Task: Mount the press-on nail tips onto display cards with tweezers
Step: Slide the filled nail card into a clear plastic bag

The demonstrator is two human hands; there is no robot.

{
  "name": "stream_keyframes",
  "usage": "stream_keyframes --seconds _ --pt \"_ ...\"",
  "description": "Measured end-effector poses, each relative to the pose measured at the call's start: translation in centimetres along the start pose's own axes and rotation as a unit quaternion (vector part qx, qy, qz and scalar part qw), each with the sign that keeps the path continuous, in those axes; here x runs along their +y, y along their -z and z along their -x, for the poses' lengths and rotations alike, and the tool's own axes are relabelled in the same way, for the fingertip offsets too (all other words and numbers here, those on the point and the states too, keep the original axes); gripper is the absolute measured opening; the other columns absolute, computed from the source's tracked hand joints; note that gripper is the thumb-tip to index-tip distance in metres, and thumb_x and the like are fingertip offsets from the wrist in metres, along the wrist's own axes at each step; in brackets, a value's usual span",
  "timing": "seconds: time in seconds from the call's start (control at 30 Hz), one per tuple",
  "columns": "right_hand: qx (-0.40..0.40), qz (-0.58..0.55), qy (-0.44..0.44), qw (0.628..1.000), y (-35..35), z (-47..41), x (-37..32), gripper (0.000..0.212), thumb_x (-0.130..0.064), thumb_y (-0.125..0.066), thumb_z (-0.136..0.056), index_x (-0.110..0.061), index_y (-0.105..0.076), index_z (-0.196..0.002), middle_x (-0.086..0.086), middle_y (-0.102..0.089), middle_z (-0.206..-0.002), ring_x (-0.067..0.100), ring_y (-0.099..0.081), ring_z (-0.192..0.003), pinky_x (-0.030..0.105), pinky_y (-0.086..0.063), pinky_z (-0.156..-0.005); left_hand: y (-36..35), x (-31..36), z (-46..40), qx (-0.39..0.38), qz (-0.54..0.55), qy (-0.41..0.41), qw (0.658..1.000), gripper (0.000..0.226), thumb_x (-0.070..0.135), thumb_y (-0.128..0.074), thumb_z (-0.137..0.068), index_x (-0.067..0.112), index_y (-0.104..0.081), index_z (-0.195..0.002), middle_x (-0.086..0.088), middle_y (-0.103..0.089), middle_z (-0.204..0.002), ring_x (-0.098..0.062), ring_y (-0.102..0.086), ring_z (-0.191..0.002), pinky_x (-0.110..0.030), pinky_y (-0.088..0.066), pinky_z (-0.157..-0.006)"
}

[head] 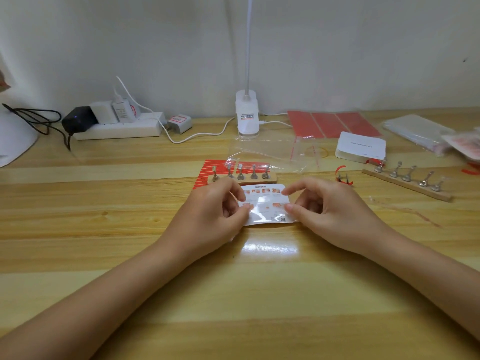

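A white display card (265,205) in a glossy clear sleeve lies on the wooden table, printed side up with small pictures. My left hand (215,211) pinches its left edge between thumb and fingers. My right hand (330,209) grips the right edge, thumb at the card's side and index finger on its top right corner. Just behind the card stands a short wooden holder (242,177) with several metal stands carrying nail tips, on a red striped sheet (205,171). I cannot make out any tweezers.
A second long wooden holder (407,181) with stands lies at the right. Clear bags (267,154), red adhesive sheets (332,123), a white card stack (361,146) and a lamp base (247,113) sit behind. A power strip (119,128) with cables is at the back left.
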State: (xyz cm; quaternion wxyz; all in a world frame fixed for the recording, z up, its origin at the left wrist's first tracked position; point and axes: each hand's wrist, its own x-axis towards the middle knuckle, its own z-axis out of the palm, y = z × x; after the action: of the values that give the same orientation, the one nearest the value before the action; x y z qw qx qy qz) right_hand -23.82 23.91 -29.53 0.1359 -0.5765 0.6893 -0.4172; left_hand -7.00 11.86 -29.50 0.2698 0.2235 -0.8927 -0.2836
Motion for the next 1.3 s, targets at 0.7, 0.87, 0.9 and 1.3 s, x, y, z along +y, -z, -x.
stream_keyframes --seconds 0.7,0.87,0.9,1.3 --pt "0.001 0.081 0.051 0.995 -0.5 -0.1 -0.1 0.017 -0.015 -0.067 -0.085 -0.021 -0.074 -0.099 -0.042 -0.050 -0.057 -0.009 -0.051 -0.060 0.008 -0.034 -0.056 -0.4 1.4 0.4 -0.031 -0.159 -0.060 0.985 0.030 0.023 -0.045 -0.083 0.009 -0.072 -0.088 -0.011 -0.056 -0.069 -0.030 -0.054 -0.064 -0.040 -0.047 -0.054" --pt "-0.004 0.129 0.064 0.990 -0.6 0.0 -0.3 0.020 -0.018 -0.064 -0.087 -0.023 -0.072 -0.104 -0.025 -0.042 -0.053 -0.012 -0.049 -0.066 0.010 -0.033 -0.058 -0.3 1.8 0.7 -0.024 -0.196 -0.055 0.979 0.032 0.027 -0.044 -0.082 0.010 -0.071 -0.082 -0.008 -0.056 -0.066 -0.033 -0.054 -0.061 -0.039 -0.046 -0.050" --pt "-0.006 0.140 0.066 0.988 -0.7 0.0 -0.4 0.020 -0.019 -0.064 -0.087 -0.023 -0.072 -0.105 -0.025 -0.040 -0.056 -0.012 -0.048 -0.065 0.010 -0.032 -0.057 -0.2 1.9 0.7 -0.022 -0.204 -0.055 0.977 0.031 0.026 -0.045 -0.082 0.009 -0.070 -0.079 -0.008 -0.056 -0.064 -0.033 -0.054 -0.059 -0.039 -0.046 -0.048" --pt "0.005 0.233 0.042 0.971 -1.2 0.3 -1.0 0.025 -0.029 -0.054 -0.093 -0.017 -0.072 -0.104 -0.012 -0.037 -0.066 0.014 -0.042 -0.069 0.030 -0.035 -0.063 0.0 2.9 0.7 -0.019 -0.335 -0.068 0.940 0.018 0.019 -0.056 -0.068 0.011 -0.060 -0.053 -0.003 -0.055 -0.051 -0.028 -0.049 -0.037 -0.023 -0.026 -0.037"
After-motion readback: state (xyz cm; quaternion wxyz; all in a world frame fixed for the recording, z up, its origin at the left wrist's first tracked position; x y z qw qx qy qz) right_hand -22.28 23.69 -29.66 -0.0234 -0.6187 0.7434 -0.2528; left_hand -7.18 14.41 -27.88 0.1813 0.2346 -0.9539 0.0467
